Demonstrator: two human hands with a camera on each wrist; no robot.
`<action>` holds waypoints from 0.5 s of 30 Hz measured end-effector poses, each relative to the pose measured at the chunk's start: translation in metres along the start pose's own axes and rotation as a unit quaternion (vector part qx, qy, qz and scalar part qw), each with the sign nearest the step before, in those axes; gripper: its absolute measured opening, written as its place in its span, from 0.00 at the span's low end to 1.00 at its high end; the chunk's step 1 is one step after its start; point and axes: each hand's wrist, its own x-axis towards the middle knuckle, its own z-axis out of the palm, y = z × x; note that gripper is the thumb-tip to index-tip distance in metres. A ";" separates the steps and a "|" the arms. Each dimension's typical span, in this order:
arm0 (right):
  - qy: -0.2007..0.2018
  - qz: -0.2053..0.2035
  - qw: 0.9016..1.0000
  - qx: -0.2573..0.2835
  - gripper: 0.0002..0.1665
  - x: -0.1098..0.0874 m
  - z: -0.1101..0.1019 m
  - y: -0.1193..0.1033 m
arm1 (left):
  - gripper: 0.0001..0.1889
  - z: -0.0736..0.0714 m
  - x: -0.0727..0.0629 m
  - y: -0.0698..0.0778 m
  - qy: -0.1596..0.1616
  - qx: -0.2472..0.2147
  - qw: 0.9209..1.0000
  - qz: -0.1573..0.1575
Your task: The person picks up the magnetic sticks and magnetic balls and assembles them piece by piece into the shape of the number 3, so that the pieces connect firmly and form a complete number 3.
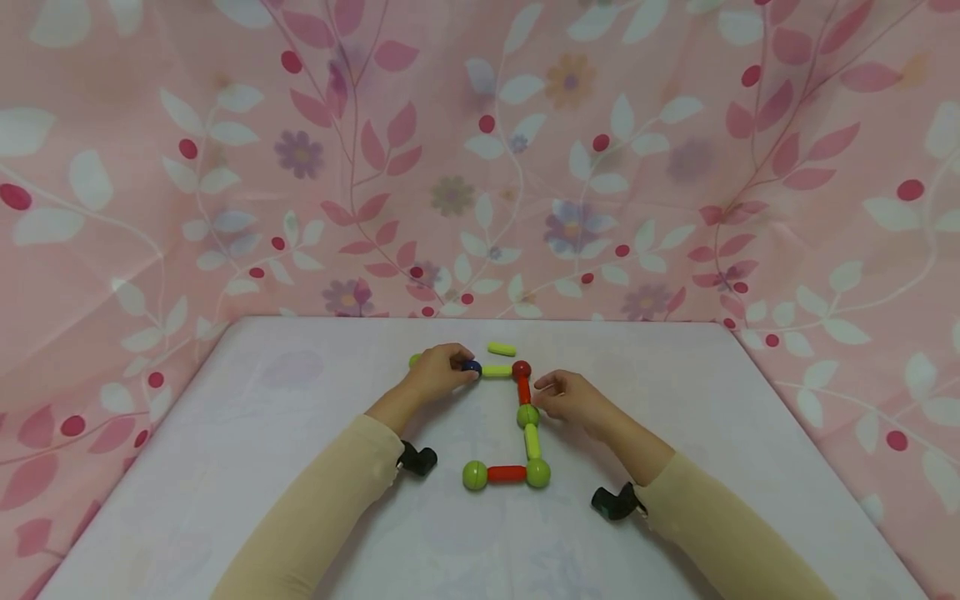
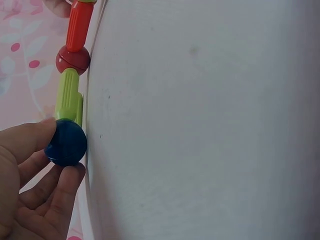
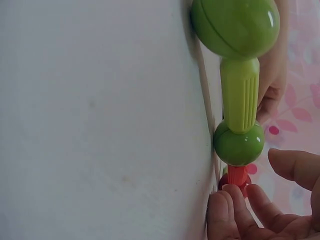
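My left hand (image 1: 437,373) pinches a blue ball (image 2: 69,142) between thumb and fingers. From that ball a yellow-green rod (image 1: 497,372) runs to a red ball (image 1: 521,368). A red rod (image 1: 523,392) links the red ball to a green ball (image 1: 528,416). Another yellow-green rod (image 3: 240,95) leads on to a larger-looking green ball (image 3: 237,25) at the near corner. A second red rod (image 1: 507,474) ends at a further green ball (image 1: 475,475). Beside the upper red rod is my right hand (image 1: 573,398), fingers loosely bent, thumb apart, gripping nothing.
A loose yellow-green rod (image 1: 502,349) lies beyond the chain, near the far edge of the white table (image 1: 637,342). Part of a green ball (image 1: 415,360) shows behind my left hand. Floral cloth (image 1: 480,167) hangs behind the table and at both sides.
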 end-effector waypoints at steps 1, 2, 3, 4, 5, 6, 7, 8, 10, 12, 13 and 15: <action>-0.001 -0.005 1.000 -0.004 0.18 -0.002 0.000 0.001 | 0.16 0.000 0.000 0.000 0.000 0.001 1.000 0.002; -0.001 -0.009 1.000 -0.008 0.18 -0.004 0.000 0.001 | 0.16 0.000 0.000 0.000 -0.001 0.001 1.000 0.003; -0.002 -0.013 1.000 -0.014 0.18 -0.006 0.000 0.002 | 0.16 0.000 0.001 0.000 -0.001 0.001 1.000 0.004; -0.002 -0.016 1.000 -0.019 0.17 -0.007 0.001 0.002 | 0.15 0.000 0.001 0.000 -0.002 0.001 1.000 0.004; -0.003 -0.017 1.000 -0.023 0.17 -0.009 0.001 0.002 | 0.15 0.000 0.000 0.000 -0.002 0.001 1.000 0.004; -0.004 -0.019 0.999 -0.028 0.17 -0.011 0.001 0.003 | 0.15 -0.001 0.000 0.001 -0.002 0.000 1.000 0.004; -0.006 -0.021 0.999 -0.031 0.16 -0.012 0.001 0.002 | 0.15 -0.001 0.000 0.002 -0.002 -0.001 1.000 0.004; -0.009 -0.023 0.999 -0.032 0.16 -0.013 0.002 0.002 | 0.15 -0.001 0.000 0.002 0.000 0.000 1.000 0.004; -0.016 -0.024 0.999 -0.032 0.15 -0.014 0.003 0.001 | 0.14 -0.002 0.001 0.004 0.004 0.003 1.000 0.003; -0.022 -0.025 0.999 -0.032 0.15 -0.014 0.003 0.001 | 0.14 -0.001 0.003 0.007 0.009 0.008 1.000 0.006; -0.023 -0.025 0.999 -0.031 0.15 -0.015 0.004 0.000 | 0.14 -0.001 0.004 0.009 0.011 0.010 1.000 0.008; -0.022 -0.024 0.999 -0.031 0.14 -0.015 0.004 0.000 | 0.14 0.001 0.007 0.012 0.015 0.016 1.000 0.009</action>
